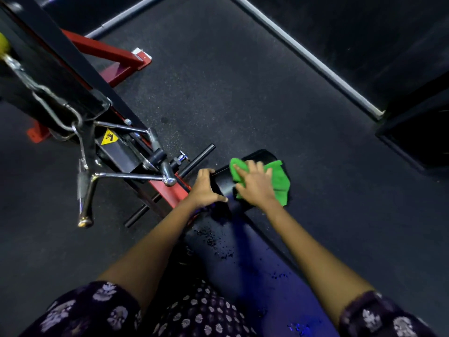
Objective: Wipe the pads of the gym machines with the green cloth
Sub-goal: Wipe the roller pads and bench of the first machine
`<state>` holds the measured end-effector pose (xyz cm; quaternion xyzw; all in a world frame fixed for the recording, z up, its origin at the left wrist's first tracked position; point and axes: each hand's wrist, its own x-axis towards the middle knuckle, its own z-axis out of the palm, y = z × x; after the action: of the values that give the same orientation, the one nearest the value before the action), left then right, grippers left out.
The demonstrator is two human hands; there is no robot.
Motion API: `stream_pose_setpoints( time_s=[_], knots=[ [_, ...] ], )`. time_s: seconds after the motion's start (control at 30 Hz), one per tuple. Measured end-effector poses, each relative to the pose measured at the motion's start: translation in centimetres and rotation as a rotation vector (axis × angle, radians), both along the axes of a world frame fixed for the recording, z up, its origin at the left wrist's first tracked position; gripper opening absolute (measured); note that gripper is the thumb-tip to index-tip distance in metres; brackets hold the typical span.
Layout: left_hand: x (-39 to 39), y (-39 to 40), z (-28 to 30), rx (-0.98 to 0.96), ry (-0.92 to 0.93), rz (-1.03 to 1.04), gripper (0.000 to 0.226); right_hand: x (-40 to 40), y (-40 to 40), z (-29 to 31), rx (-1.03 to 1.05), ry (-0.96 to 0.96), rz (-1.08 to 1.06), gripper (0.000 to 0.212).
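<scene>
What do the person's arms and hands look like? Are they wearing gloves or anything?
No gloves. Both the left hand and the right hand are bare, with no rings, watch or bracelets that show. The forearms are bare too. Higher up, each arm has a short sleeve of dark purple cloth printed with pale, flower-like shapes. The same kind of dark patterned cloth shows between the arms.

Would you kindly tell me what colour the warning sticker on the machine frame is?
Yellow with a black symbol; the warning sticker shows in the head view.
</scene>
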<state>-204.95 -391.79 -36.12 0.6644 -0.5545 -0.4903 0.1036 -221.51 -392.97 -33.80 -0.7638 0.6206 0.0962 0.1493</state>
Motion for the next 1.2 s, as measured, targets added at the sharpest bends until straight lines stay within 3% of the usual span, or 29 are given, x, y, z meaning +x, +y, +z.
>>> stream_pose_setpoints(
  time_s=[0.17,0.23,0.33,0.47,0.7,0.8,0.9,0.97,1.07,1.13,1.2],
  knots=[
    [0.4,0.2,-0.1,0.062,0.174,0.221,0.075,-0.3,2.8,-0.1,-0.046,-0.169,0.306,0.059],
    [0.4,0.0,-0.1,0.079,0.168,0.218,0.073,-1.8,0.8,-0.4,-0.026,-0.068,0.184,0.058],
    [0.2,-0.2,0.1,0.084,0.113,0.184,0.067,-2.0,-2.3,-0.2,0.027,-0.028,-0.172,0.055],
    [0.2,0.0,0.0,0.048,0.135,0.218,0.075,2.1,-0.1,0.6,0.039,-0.042,0.171,0.058],
    [0.2,-0.9,-0.9,0.043,0.119,0.269,0.057,-3.0,5.7,-1.0,-0.043,-0.127,0.378,0.075],
    [-0.1,-1.7,-0.5,0.07,0.104,0.252,0.055,-4.6,3.5,-1.3,-0.018,-0.143,0.146,0.073],
    [-0.4,-1.9,-0.3,0.083,0.052,0.186,0.055,-1.7,1.3,-0.2,0.022,-0.116,-0.138,0.063],
    [-0.3,-2.1,-0.3,0.083,0.009,0.077,0.065,1.0,1.8,0.5,0.021,-0.112,-0.008,0.06],
    [0.4,-3.1,0.3,0.105,-0.198,-0.243,0.079,0.9,2.9,0.4,0.023,-0.147,0.221,0.06],
    [0.3,-3.8,0.8,0.153,-0.335,-0.406,0.101,-1.9,1.2,0.1,0.022,-0.092,0.183,0.059],
    [-0.1,-3.8,1.0,0.177,-0.384,-0.47,0.118,-4.6,-1.2,-0.1,0.045,0.004,-0.024,0.057]
  ],
)
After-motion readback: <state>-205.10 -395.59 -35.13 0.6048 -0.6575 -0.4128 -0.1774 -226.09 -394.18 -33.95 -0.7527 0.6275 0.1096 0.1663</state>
